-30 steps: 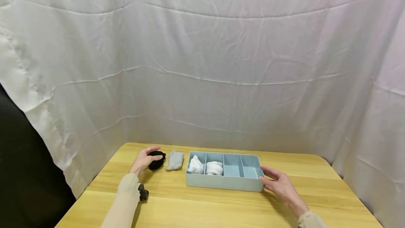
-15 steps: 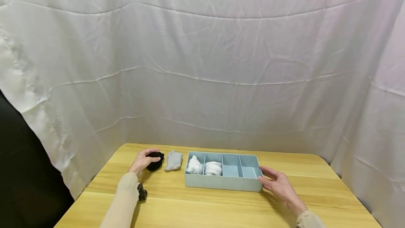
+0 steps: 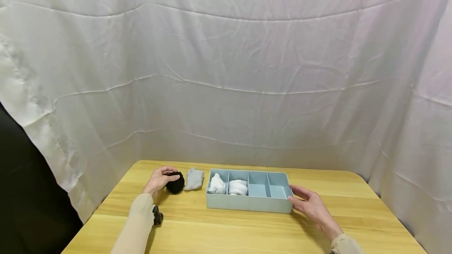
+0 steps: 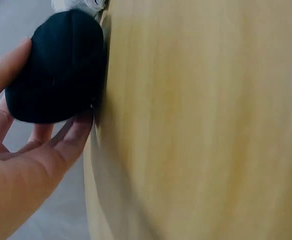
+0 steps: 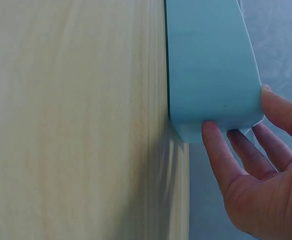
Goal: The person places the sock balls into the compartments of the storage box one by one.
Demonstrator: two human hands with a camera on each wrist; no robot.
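Left hand [image 3: 157,180], clamped on the black bundle [image 3: 175,184] at nine o'clock from the blue box [image 3: 250,203], should squeeze lightly to spare its shape; right hand [image 3: 314,208], fingers apart against the box's three o'clock end, should just steady it.

Black bundle [image 3: 175,184], grey cloth [image 3: 194,179], pale blue tray [image 3: 248,204], white cloths [image 3: 217,185], yellow table [image 3: 247,231] (wood-grained)

A curtained booth — the kind of building cannot be told. Pale creased cloth [image 3: 226,89] hangs on 3 sides beyond the left hand [image 3: 157,180]'s grip, 1 wood-grain table [image 3: 219,230] beneath it — black material [image 3: 28,183] farther left.
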